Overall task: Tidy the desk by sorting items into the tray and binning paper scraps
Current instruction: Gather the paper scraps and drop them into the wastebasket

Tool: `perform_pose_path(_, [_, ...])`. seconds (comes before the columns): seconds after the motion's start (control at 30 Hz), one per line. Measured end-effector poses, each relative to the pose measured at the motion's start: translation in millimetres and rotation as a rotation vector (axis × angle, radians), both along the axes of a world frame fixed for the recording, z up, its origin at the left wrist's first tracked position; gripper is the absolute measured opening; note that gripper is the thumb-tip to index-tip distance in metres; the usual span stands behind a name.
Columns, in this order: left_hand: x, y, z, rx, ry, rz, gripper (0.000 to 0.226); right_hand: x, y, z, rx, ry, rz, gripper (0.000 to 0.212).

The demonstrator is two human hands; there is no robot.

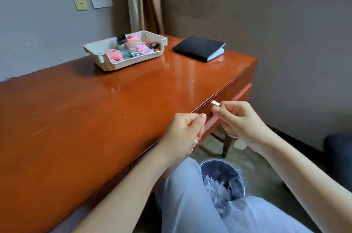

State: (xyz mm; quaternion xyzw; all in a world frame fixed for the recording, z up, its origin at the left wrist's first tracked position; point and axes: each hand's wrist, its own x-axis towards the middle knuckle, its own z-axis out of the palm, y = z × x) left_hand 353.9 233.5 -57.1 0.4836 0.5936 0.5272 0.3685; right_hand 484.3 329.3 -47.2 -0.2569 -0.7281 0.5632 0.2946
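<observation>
My left hand (183, 131) hovers at the desk's front edge, fingers curled around white paper scraps (194, 144) that poke out below the palm. My right hand (241, 121) is beside it, off the desk, curled around another white paper scrap (240, 144) that shows under the palm. Below both hands, between my knees, stands a round bin (222, 165) lined with a bag and holding white shredded paper (217, 188). A white tray (106, 61) at the back of the desk holds several small items, among them pink toys and small bottles.
A black notebook (199, 47) lies closed at the desk's far right corner. The orange desk (95, 114) has a drawer with a metal handle (215, 103) just past my right hand. My legs in light trousers sit beside the bin. A wall and window lie beyond.
</observation>
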Motion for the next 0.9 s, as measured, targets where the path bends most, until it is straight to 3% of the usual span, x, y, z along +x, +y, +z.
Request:
perform_pose_path(0.13, [21.4,32.8,-33.4,-0.049,0.022,-0.055,0.047,24.3,22.3,-40.2,-0.028,-0.076,-0.107,0.042])
perform_pose_path(0.6, [44.4,120.8,-192.7,-0.264,0.354,0.002,0.042,42.7,87.4,-205.4,-0.188,-0.284,-0.424,0.046])
perform_pose_path(0.9, [44.3,158.6,-252.8,-0.453,0.412,-0.066,0.038,27.1,113.9,-287.7,-0.266,-0.429,-0.593,0.044])
